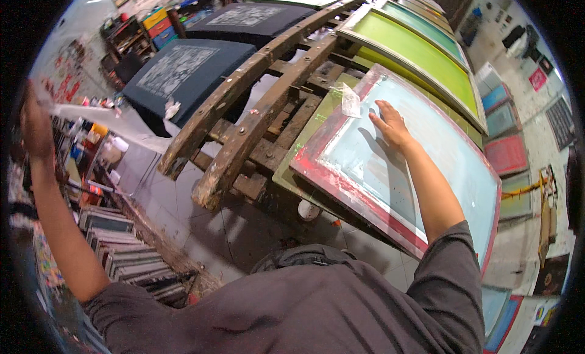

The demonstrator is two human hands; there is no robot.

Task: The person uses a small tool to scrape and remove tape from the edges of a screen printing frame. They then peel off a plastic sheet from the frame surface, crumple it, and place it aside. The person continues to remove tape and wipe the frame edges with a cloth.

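My right hand is open over the pale blue mesh of a screen printing frame with red-stained edges. Its fingers are spread and its shadow falls on the mesh; whether the palm touches is unclear. A crumpled piece of clear tape sits on the frame's upper left edge. Below this frame lies an olive-green board, partly covered. At the far left, my left hand is raised near the dark rim of the picture. Its fingers are blurred, and what they hold, if anything, cannot be made out.
Worn wooden rails run away from me. Left of them, dark fabric pieces with pale prints cover boards. A lime-green screen frame lies beyond mine. Stacked frames stand lower left; more frames lean along the right wall.
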